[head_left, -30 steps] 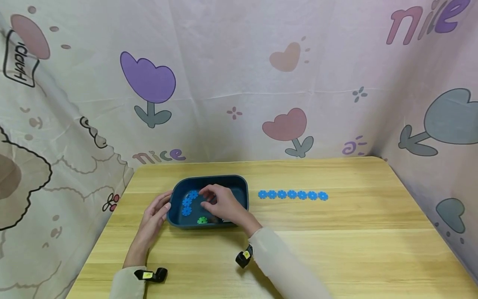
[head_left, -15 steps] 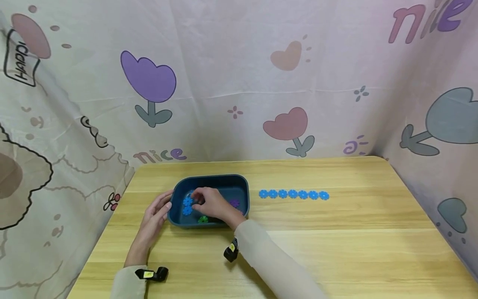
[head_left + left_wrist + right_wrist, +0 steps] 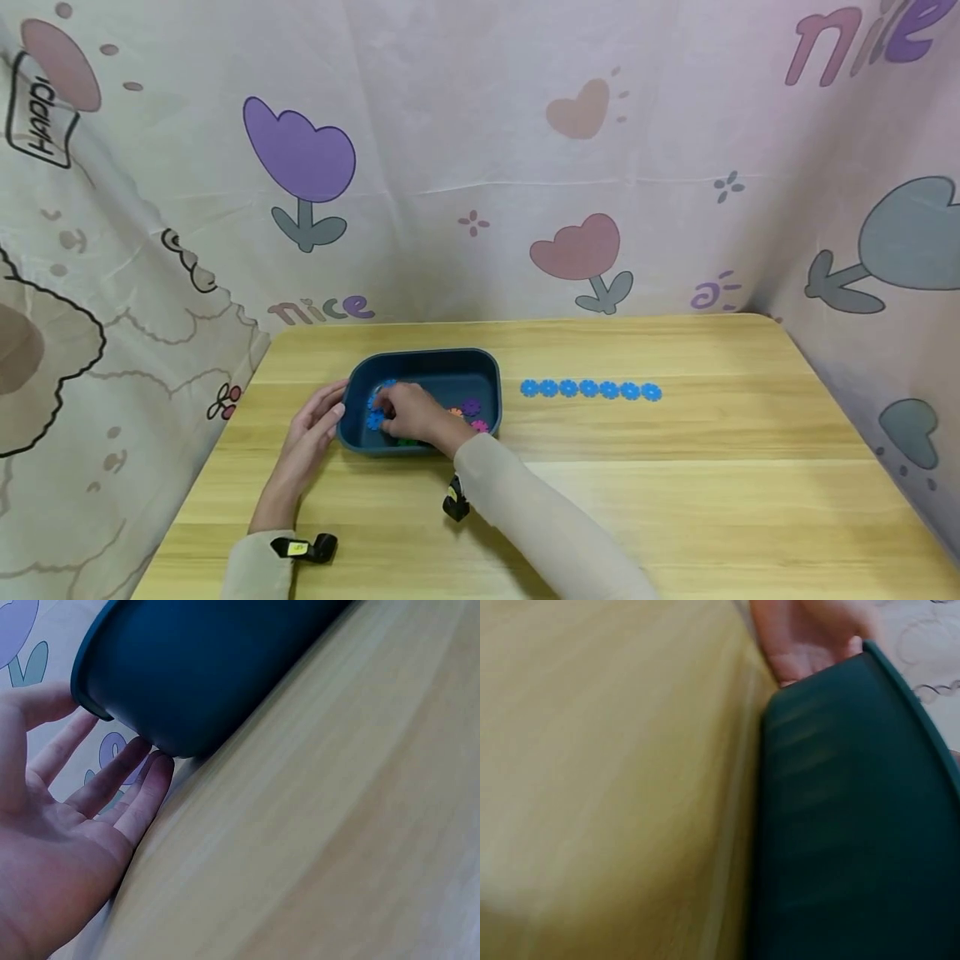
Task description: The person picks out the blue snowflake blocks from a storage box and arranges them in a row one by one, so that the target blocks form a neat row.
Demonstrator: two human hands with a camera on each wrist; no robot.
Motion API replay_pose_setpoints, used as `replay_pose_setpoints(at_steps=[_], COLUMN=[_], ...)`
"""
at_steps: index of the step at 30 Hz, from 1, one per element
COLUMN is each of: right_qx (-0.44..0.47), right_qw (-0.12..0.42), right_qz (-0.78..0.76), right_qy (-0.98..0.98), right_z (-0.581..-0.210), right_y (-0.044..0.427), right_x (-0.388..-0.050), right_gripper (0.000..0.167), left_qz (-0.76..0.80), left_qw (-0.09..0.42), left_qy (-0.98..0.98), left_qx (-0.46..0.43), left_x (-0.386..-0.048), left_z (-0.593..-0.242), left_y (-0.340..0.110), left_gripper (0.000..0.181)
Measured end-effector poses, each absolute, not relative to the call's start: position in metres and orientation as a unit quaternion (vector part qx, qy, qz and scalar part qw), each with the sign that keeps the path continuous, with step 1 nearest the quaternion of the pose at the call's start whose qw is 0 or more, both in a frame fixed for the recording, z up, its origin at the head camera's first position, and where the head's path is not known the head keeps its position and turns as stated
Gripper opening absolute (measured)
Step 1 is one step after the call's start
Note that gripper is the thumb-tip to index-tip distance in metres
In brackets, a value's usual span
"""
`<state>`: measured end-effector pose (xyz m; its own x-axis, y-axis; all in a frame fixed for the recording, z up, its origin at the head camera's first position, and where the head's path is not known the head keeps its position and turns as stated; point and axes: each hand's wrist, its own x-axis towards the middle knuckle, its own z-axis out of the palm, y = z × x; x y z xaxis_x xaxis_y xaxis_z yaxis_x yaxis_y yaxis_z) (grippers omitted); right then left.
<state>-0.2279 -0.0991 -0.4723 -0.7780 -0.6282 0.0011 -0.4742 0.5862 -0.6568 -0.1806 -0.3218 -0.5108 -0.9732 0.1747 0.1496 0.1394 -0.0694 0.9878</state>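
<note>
A dark teal plastic bin (image 3: 457,377) stands on the table with several flower-shaped discs in it. Against the bin's left end rests my left hand (image 3: 306,429), its fingers extended along the outer wall in the left wrist view and the thumb side at the rim. Inside the bin, my right hand (image 3: 412,412) reaches down at the blue flower discs (image 3: 374,421), thumb and fingertips apart; its fingers partly cover them. The right wrist view has only the bin's outer wall (image 3: 840,810) and part of the left hand (image 3: 810,634), so the right fingers are hidden there.
To the right of the bin, a straight row of several blue flower discs (image 3: 589,389) lies on the wooden table (image 3: 675,483). Purple (image 3: 471,407), pink and orange discs lie at the bin's right side; a green disc (image 3: 407,442) is near its front wall. A printed cloth hangs behind.
My right hand has moved left and down within the bin to the blue discs, uncovering the purple, pink and orange ones. The left hand stays at the bin's end.
</note>
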Motion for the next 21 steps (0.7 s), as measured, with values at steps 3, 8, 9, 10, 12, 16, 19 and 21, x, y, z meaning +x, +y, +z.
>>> replay_pose_setpoints(at_steps=[3,8,9,10,12,16,19,21], right_qx=[-0.331,-0.346,-0.348,-0.35,-0.353,-0.351,-0.354,-0.359], right_qw=[0.108,0.106,0.107,0.108,0.108,0.104,0.102,0.102], right_qz=[-0.294,-0.269,-0.267,-0.266,-0.265,-0.263,-0.247,-0.232], right_qy=[0.89,0.893,0.892,0.891,0.891,0.892,0.896,0.898], right_z=[-0.4723,-0.4716,-0.4719,-0.4721,-0.4729,-0.4735,-0.4731,-0.473], right_y=[-0.1004,-0.1014,-0.1016,-0.1016,-0.1012,-0.1012,-0.1018,-0.1021], right_x=[-0.2273,-0.2282,-0.2284,-0.2284,-0.2281,-0.2277,-0.2273,-0.2272], right_gripper=[0.028,0.03,0.03,0.029,0.027,0.023,0.025,0.026], left_qz=[0.722,0.722,0.722,0.721,0.722,0.724,0.723,0.722], left_qw=[0.01,0.013,0.013,0.013,0.015,0.015,0.012,0.009], left_qy=[0.68,0.682,0.682,0.683,0.683,0.68,0.681,0.683], left_qx=[0.124,0.119,0.114,0.112,0.11,0.119,0.114,0.106], left_x=[-0.1806,-0.1793,-0.179,-0.1788,-0.1788,-0.1795,-0.1796,-0.1793], left_z=[-0.5103,-0.5099,-0.5099,-0.5098,-0.5098,-0.5096,-0.5091,-0.5089], left_y=[-0.3216,-0.3215,-0.3214,-0.3215,-0.3213,-0.3216,-0.3216,-0.3213], left_gripper=[0.046,0.046,0.046,0.046,0.046,0.046,0.046,0.045])
